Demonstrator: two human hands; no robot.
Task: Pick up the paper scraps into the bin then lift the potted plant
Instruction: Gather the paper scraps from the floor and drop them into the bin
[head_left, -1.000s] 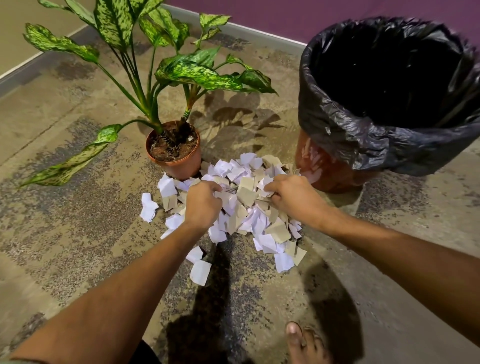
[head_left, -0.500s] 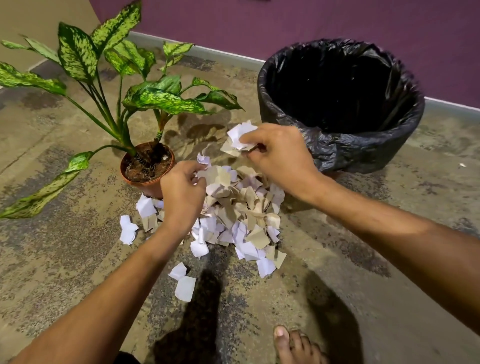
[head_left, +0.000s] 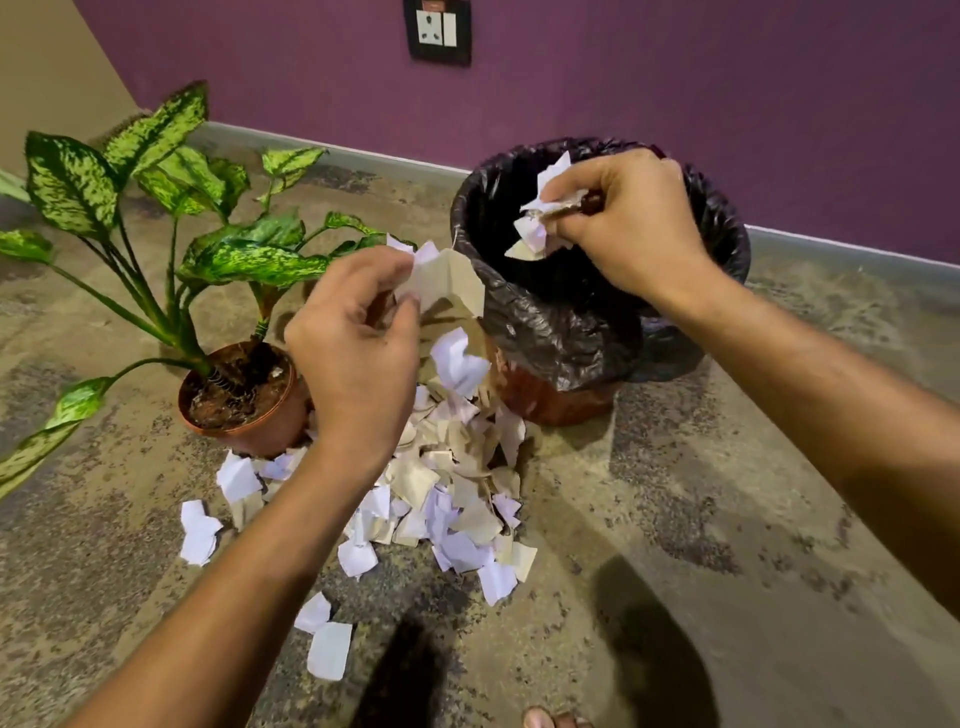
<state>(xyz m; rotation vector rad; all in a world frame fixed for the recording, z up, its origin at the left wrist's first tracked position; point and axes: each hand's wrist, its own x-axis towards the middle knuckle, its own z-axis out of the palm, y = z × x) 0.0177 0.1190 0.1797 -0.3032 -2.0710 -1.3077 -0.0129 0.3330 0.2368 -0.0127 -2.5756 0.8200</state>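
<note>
At the bottom edge of the frame, right of centre, the toes of your foot (head_left: 556, 721) just show on the mottled floor (head_left: 727, 519). Above them, two loose scraps lie apart from the rest, and then the main heap of paper scraps (head_left: 447, 499) spreads across the lower middle, white and tan pieces overlapping, with a few strays toward the left.

Your left hand (head_left: 358, 353) hangs over the heap at centre frame, fingers curled and pinching a bunch of scraps (head_left: 441, 283) at its upper right; one white piece (head_left: 460, 358) shows just below them, above the pile, and you cannot tell whether it is held or loose.

Left of that hand, the potted plant (head_left: 244, 395) stands upright on the floor, its brown pot touching the edge of the heap, its speckled green leaves reaching to the upper left of the frame.

Right of centre, the bin (head_left: 550, 332), lined with a black bag, stands just behind the heap. Your right hand (head_left: 628, 223) is over the bin's open mouth, fingers clenched around a small wad of scraps (head_left: 540, 218).

Beyond, a purple wall (head_left: 727, 104) carries a wall socket (head_left: 437, 28) at top centre.
</note>
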